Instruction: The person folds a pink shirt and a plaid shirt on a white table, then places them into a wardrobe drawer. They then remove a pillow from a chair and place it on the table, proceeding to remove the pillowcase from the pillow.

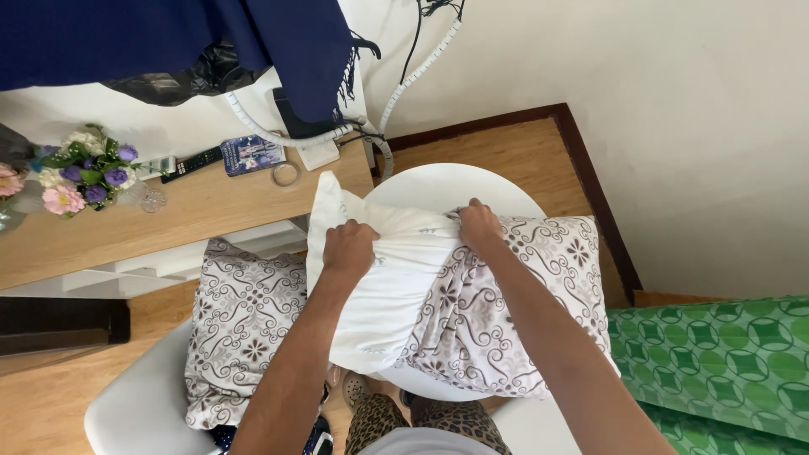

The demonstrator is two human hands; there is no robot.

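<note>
At the frame's centre, the left hand (349,247) grips the white pillow (383,291), while the right hand (479,226) clutches the patterned pillowcase (522,303) half covering it, above a round white table (438,187).

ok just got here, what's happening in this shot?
A person is working a patterned pillowcase onto a white pillow laid across a round white table. The left hand grips the bare pillow; the right hand holds the pillowcase's bunched open edge. About half of the pillow is covered. A second pillow in the same pattern lies on a white seat to the left.
</note>
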